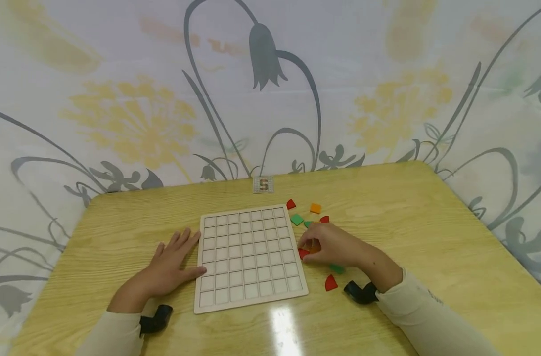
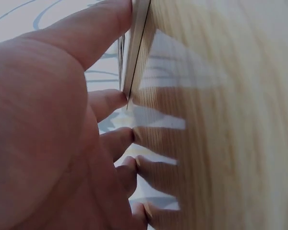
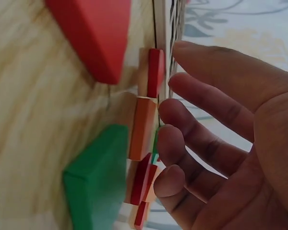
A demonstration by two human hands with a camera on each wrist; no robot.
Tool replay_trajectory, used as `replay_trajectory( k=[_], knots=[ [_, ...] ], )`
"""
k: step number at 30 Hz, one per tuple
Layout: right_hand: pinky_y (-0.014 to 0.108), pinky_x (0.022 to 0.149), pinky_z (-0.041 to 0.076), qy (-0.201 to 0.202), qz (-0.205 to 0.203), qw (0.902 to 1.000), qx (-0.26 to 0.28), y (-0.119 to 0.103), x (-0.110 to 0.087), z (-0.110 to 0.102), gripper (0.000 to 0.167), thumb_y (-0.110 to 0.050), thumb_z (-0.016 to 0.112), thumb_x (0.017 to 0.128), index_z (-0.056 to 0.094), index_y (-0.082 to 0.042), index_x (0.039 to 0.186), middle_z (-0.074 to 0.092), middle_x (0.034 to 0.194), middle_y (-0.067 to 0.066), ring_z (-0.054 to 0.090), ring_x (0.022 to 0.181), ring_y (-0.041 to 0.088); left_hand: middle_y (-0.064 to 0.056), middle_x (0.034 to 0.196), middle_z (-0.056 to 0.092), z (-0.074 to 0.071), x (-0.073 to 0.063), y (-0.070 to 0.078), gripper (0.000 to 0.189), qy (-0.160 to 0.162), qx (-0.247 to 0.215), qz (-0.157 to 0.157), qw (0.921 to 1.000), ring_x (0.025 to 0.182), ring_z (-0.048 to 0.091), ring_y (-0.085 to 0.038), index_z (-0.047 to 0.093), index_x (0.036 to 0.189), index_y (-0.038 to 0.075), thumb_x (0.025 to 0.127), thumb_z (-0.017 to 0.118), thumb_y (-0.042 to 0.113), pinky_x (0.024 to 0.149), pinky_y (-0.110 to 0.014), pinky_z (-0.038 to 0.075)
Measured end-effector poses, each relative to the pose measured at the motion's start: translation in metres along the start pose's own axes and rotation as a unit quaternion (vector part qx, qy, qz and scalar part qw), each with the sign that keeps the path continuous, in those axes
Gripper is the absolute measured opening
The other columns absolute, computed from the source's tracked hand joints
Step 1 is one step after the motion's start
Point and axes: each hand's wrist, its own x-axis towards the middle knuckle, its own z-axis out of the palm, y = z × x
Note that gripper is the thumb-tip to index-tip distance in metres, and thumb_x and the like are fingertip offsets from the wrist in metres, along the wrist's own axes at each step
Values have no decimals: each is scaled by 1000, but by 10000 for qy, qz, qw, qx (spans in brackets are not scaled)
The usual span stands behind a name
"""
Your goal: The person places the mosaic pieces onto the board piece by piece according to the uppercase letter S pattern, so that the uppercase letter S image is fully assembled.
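Observation:
A square pale wooden board [image 1: 252, 259] with a grid of cells lies on the table. My left hand [image 1: 174, 267] is spread at its left side, its thumb and index finger against the edge. To the right of the board, my right hand [image 1: 330, 244] is over a scatter of coloured pieces, with fingers bent and thumb apart. A red piece [image 3: 156, 72] lies by the board's edge, close under the thumb and index fingertips. Orange [image 3: 143, 127] and green [image 3: 98, 177] pieces lie beside it on the table. The hand covers part of the scatter in the head view.
Behind the board is a small card [image 1: 263, 184] with a brown S-like figure. An orange square [image 1: 315, 208], a green piece [image 1: 296, 219] and a red piece [image 1: 291, 204] sit near the board's far right corner. Another red piece [image 1: 331, 283] lies nearer me. Patterned cloth [image 1: 261, 113] hangs behind the table.

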Motion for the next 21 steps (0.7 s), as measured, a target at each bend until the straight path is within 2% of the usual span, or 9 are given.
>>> replay_trajectory(
  k=[10, 21],
  knots=[
    [21, 71, 48, 0, 40, 9999, -112, 1, -2, 2, 17, -17, 80, 86, 74, -12, 102, 65, 92, -6, 53, 81, 9, -25, 167, 1, 2, 0, -5, 89, -93, -415, 104, 9990, 151, -8, -51, 20, 161, 11, 94, 65, 49, 113, -71, -14],
    [22, 72, 49, 16, 151, 9998, -112, 0, 1, 4, 21, -16, 80, 85, 75, -10, 104, 65, 94, -5, 54, 81, 8, -23, 167, -1, 1, -2, -8, 87, -68, -442, 112, 9989, 152, -10, -49, 18, 162, 13, 96, 62, 48, 114, -69, -16]
  ],
)
